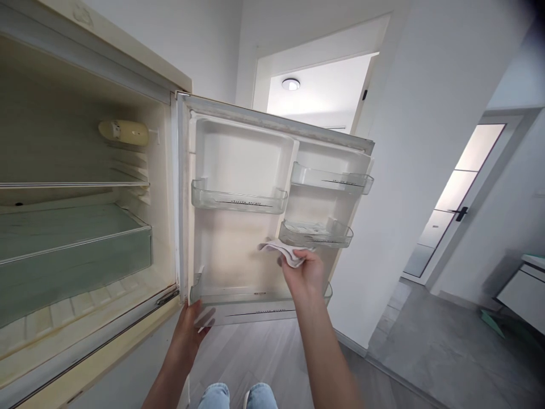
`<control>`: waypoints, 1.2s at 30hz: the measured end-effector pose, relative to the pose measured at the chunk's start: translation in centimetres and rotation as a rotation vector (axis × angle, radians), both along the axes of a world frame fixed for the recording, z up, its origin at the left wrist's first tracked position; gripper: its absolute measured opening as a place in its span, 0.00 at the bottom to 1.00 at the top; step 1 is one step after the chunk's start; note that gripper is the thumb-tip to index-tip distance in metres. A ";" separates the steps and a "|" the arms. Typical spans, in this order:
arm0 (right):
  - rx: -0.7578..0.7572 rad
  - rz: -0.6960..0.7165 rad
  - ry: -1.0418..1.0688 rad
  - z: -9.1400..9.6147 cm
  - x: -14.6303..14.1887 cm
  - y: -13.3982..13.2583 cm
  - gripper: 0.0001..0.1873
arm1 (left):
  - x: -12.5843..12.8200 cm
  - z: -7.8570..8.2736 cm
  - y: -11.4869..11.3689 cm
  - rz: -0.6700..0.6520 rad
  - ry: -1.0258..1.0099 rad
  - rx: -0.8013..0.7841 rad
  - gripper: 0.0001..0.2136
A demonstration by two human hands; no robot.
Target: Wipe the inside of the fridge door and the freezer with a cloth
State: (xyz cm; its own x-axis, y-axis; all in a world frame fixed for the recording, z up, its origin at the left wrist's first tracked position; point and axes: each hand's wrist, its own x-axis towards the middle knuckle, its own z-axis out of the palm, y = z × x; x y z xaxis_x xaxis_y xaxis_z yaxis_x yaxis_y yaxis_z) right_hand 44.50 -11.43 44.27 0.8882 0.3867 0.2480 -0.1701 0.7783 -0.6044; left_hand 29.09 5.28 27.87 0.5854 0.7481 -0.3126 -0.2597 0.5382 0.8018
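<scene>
A refrigerator door (238, 244) stands wide open, its inner side facing me. My right hand (304, 275) pinches a folded white cloth (283, 249) in front of the door's inner panel, just below the small right-hand door shelf (317, 234). Whether the cloth touches the panel I cannot tell. Low on the hinge side, my left hand (191, 329) is at the corner of the long clear bottom door shelf (259, 311), its fingers curled around the shelf's end. Part of those fingers shows blurred through the plastic.
On the left, the refrigerator compartment (164, 227) holds a glass shelf (76, 184), a greenish clear drawer (85, 272) and a yellowed lamp cover (123, 132). Two more clear shelves sit higher on the door. Behind it are a white wall (383, 227) and a doorway.
</scene>
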 end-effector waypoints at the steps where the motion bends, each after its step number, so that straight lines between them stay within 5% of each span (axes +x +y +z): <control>1: -0.019 0.024 -0.003 0.3 -0.2 0.7 0.18 | 0.0 0.1 -0.1 -0.004 -0.001 0.003 0.17; 9: -0.122 0.211 -0.149 0.8 1.5 0.4 0.22 | 0.1 0.4 -0.2 0.020 -0.001 0.004 0.16; 21: -0.045 -0.008 -0.090 1.1 6.8 -5.8 0.33 | 0.0 2.0 -1.1 0.039 0.032 -0.016 0.14; 36: -0.098 -0.038 -0.085 0.1 1.4 -0.4 0.15 | 0.4 -0.1 0.0 0.042 0.010 0.007 0.14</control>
State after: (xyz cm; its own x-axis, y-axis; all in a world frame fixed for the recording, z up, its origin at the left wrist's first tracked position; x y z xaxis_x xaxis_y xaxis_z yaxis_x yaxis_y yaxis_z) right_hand 45.88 -11.85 44.33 0.8801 0.3790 0.2860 -0.0861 0.7198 -0.6888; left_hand 29.46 5.31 27.76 0.5502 0.7741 -0.3131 -0.2737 0.5215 0.8082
